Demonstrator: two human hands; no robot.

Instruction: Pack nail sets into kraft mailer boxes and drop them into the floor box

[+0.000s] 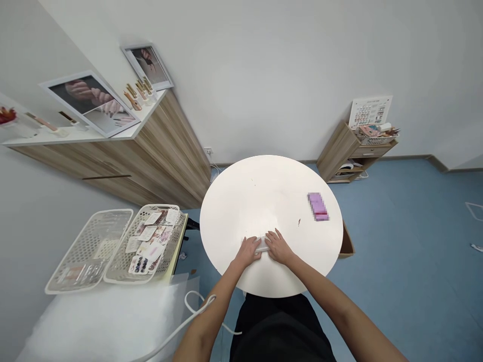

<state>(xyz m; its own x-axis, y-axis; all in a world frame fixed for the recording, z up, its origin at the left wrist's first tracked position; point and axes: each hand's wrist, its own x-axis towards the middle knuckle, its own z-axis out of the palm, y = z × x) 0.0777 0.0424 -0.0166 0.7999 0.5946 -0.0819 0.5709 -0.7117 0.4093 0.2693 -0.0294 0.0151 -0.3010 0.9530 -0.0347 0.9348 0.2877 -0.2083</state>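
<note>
Near the front of a round white table [264, 198], a small whitish, see-through flat packet [262, 245] lies under my fingers. My left hand [248, 251] grips its left end, with the fingers bent over it. At the other end, my right hand [278, 248] has its fingers curled down onto the packet. Both palms face the tabletop, and the hands are a short way apart, with the packet's middle showing between them. Its exact kind is too small to make out.
A blurred-out purple item [318, 206] and a small dark reddish piece [299, 221] lie to the right on the table. Leftward stand two white baskets, one holding nail cards [151, 241]. A white cable [181, 327] runs beside my left arm. A cardboard box [346, 241] stands right.
</note>
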